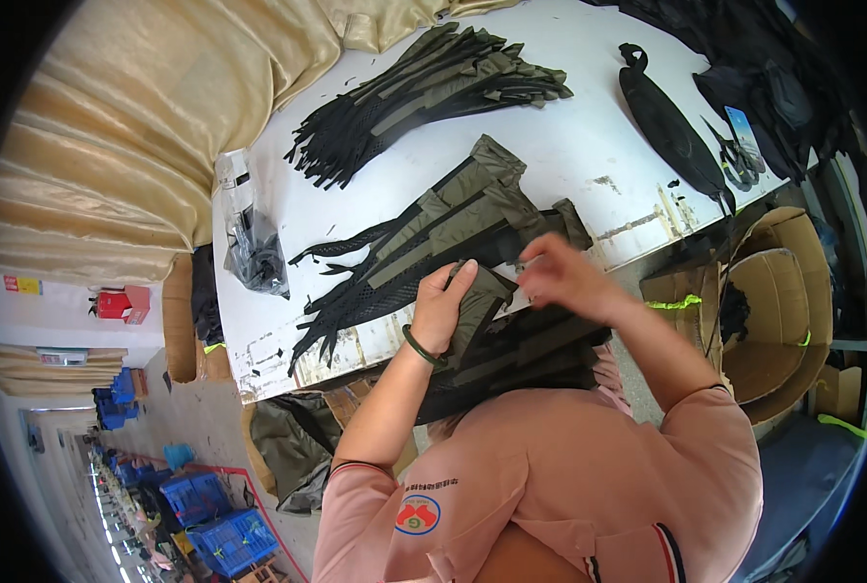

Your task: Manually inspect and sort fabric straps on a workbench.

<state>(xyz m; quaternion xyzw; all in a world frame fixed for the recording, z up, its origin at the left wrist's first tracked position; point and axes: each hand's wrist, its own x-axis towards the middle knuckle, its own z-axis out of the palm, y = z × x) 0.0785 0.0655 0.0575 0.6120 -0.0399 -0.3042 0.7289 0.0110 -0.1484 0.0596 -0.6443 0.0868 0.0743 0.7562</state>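
Note:
At the table's near edge, my left hand (437,309) is closed on an olive-green fabric piece (476,313), thumb on top. My right hand (561,280) is just right of it, fingers curled together by the piece's upper corner; what they pinch, if anything, is too small to make out. Beyond my hands lies a fanned stack of similar strips (453,225), olive cloth with black mesh tails. More dark fabric (530,358) hangs over the table edge against my body, partly hidden by my arms.
Farther back on the white table (589,146) lies a larger pile of strips (424,97). A black pouch (668,112) and scissors (741,165) are at the right. Left stands a clear plastic bag (254,243). Cardboard boxes (778,301) stand right of the table.

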